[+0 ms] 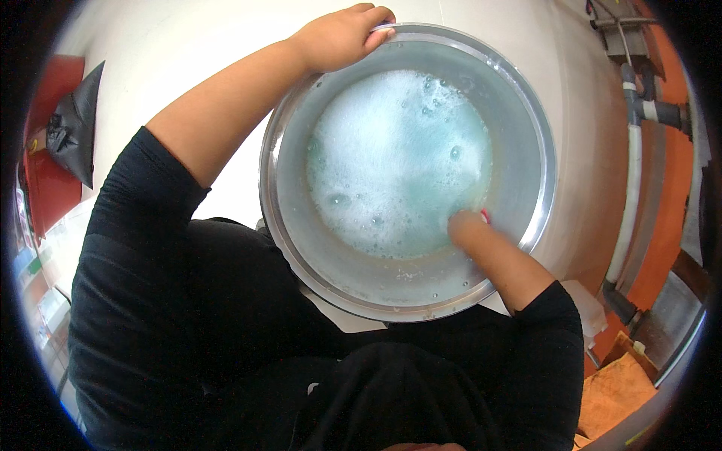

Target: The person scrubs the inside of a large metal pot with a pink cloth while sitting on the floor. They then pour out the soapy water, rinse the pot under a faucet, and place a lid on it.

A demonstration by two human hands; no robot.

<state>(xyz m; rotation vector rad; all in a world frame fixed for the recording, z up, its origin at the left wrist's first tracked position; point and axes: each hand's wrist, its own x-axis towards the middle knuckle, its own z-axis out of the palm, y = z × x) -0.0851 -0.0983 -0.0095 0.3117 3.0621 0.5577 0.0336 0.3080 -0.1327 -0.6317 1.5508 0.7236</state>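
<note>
A large round metal pot (519, 152) stands before me, holding cloudy, bluish soapy water (389, 152) with foam and bubbles on top. At its far side my left hand (350, 36) grips the rim, thumb inside and fingers over the outer edge. A thin pale, purplish edge shows at that thumb; what it is I cannot tell. My right hand (463, 224) reaches over the near right rim and dips into the water, so its fingers are hidden. Something small and red (484, 216) shows beside the right wrist, too little of it to name.
Grey and white drain pipes (633, 169) run along the right by an orange surface. A translucent plastic container (584, 307) stands near my right elbow, with an orange cloth (615, 394) below it. Far left, a black plastic bag (73, 129) hangs against a red bin (53, 191).
</note>
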